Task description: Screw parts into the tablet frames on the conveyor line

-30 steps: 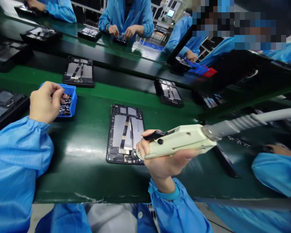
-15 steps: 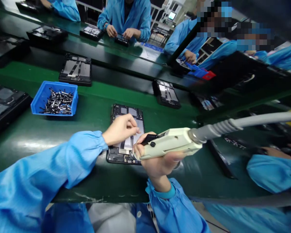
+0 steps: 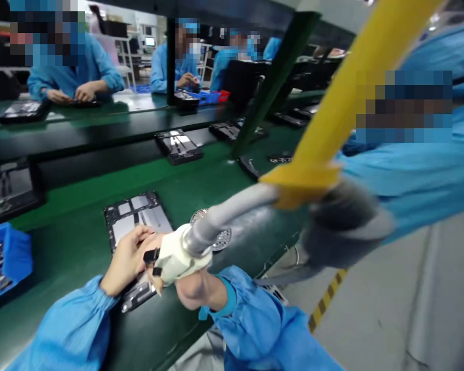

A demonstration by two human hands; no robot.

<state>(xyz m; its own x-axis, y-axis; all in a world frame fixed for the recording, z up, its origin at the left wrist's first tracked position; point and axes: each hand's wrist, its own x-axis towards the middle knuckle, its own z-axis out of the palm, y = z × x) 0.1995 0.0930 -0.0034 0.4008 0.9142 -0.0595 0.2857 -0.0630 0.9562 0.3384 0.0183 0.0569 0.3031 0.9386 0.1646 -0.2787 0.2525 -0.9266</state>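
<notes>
Here — right grip (image 3: 195, 287) holds cream tool (image 3: 176, 256) | left grip (image 3: 124, 262) — over tablet (image 3: 127, 225)

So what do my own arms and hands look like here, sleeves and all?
Your left hand and right hand are ungloved. Both blue sleeves are loose, wrinkled, gathered at the cuff; a teal band shows at the right wrist.

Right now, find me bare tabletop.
Green tabletop is bare between the blue plastic bin and nearest black rectangular device, and past it toward the slanted green post. Crowded: left hand, right hand and cream handheld tool at the device.
</notes>
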